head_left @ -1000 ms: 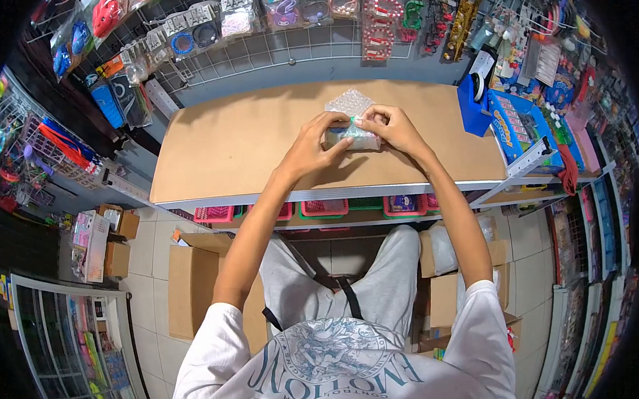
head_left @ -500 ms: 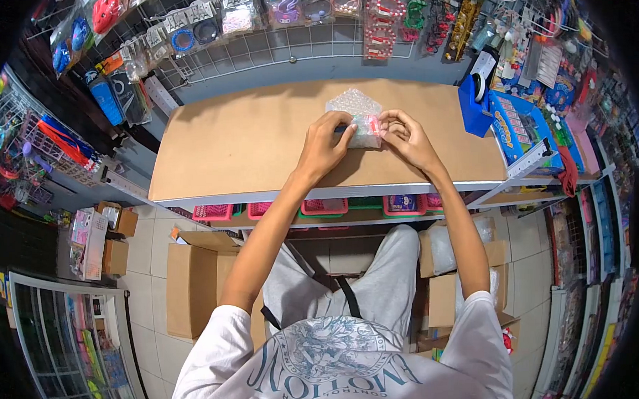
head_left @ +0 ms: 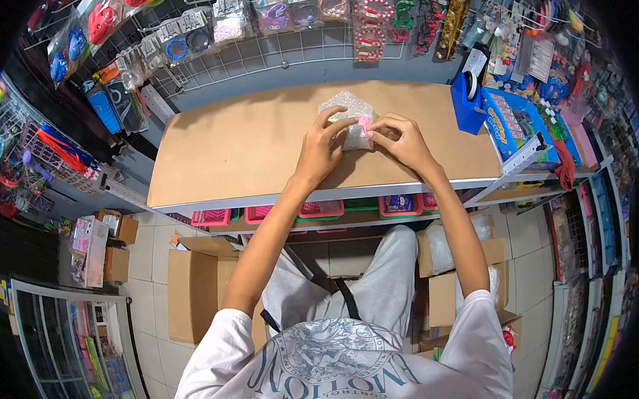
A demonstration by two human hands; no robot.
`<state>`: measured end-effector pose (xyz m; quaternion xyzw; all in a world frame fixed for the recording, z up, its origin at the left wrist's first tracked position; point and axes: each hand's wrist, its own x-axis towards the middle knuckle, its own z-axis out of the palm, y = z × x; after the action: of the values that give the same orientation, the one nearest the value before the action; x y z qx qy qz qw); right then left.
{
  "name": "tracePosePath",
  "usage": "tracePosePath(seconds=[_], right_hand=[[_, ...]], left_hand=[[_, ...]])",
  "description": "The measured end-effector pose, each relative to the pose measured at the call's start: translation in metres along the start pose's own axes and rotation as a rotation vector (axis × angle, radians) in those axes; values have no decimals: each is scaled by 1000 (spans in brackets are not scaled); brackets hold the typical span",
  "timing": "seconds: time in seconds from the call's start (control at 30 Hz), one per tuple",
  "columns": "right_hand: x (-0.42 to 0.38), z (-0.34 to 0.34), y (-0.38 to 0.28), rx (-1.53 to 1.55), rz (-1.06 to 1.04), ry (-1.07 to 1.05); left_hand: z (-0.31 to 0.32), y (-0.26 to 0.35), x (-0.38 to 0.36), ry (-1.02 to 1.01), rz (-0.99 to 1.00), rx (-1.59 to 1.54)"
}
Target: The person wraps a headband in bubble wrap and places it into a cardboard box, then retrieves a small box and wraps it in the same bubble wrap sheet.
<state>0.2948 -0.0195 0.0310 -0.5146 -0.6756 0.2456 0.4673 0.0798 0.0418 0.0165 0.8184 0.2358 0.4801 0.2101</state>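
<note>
A bubble-wrap pouch (head_left: 346, 102) lies on the brown worktop with a small pink item (head_left: 366, 123) at its right side; what kind of item this is, I cannot make out. My left hand (head_left: 323, 148) rests over the pouch's left part, its fingers apart and lightly bent, the fingertips reaching toward the pink item. From the right, my right hand (head_left: 406, 143) pinches the pink item's edge between thumb and forefinger. Part of the pouch is hidden beneath my left fingers.
A blue tape dispenser (head_left: 470, 106) stands at the worktop's (head_left: 222, 145) right end, beside a blue display box (head_left: 508, 126). Packaged accessories hang on the wire grid behind. Pink baskets (head_left: 323, 208) sit below the front edge, and an open cardboard box (head_left: 190, 294) is on the floor.
My left fingers have lifted and spread from their grip on the pouch. My right hand stays at the pink item. The view has shifted slightly.
</note>
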Motion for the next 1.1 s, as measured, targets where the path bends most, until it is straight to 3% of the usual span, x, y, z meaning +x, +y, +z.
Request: tracePosePath(seconds=[0.07,0.13,0.27,0.37,0.47,0.63,0.77,0.8,0.9,0.93,1.03,1.1], right_hand=[[-1,0,0,-78,-123,30],[-4,-1,-4,-82,-113,5],[-4,-4,8,-92,-206,4],[-4,-7,8,405,207,-14],[19,-14,55,432,271,66],[67,-8,52,213,218,163],[110,6,24,52,179,-203],[117,11,22,-166,-57,-257],[130,35,-3,-152,-141,-493],[135,45,8,-113,-300,-504],[141,49,20,-322,-121,-636],[133,35,8,-333,-23,-595]], left_hand=[[1,3,-1,-49,28,73],[1,6,0,-89,141,245],[4,4,-5,-155,147,299],[7,5,-8,-158,175,366],[9,9,-9,-126,180,353],[22,22,-8,24,176,398],[40,15,-6,115,155,460],[43,14,-6,130,154,467],[40,17,-7,87,152,478],[41,16,-8,59,127,478],[30,17,-6,-59,105,435],[16,13,-6,-120,149,359]])
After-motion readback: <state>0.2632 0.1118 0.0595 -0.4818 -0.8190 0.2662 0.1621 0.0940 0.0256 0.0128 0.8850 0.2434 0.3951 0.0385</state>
